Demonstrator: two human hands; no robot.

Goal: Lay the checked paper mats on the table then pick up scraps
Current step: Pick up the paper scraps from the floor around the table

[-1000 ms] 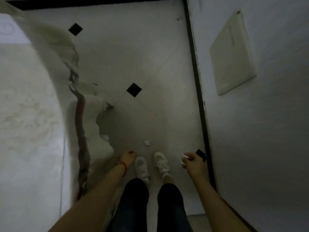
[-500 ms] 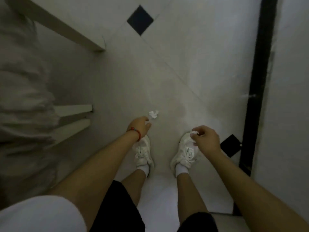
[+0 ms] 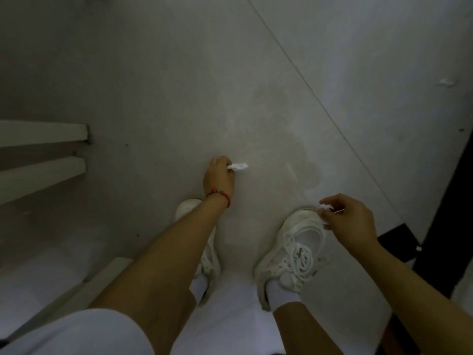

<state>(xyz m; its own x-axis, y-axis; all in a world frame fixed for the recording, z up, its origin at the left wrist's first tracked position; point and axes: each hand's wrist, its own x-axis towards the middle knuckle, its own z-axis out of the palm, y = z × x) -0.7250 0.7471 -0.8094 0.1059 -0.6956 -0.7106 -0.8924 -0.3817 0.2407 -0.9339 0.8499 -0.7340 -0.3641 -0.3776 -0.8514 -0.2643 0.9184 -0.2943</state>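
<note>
I see both bare forearms reaching down and forward. My left hand (image 3: pixel 218 175) is lowest and farthest out, back of the hand up, fingers (image 3: pixel 222 160) curled in a pinch on a paper scrap (image 3: pixel 238 167) — a red bead bracelet (image 3: pixel 218 195) circles that wrist. My right hand (image 3: pixel 349 221) hangs nearer, fingers bent, gripping crumpled scraps (image 3: pixel 325 208).

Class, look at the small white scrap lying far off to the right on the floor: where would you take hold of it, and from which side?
Pinch the scrap across its raised crumpled middle, coming straight down from above, because it lies low on the floor.
</note>
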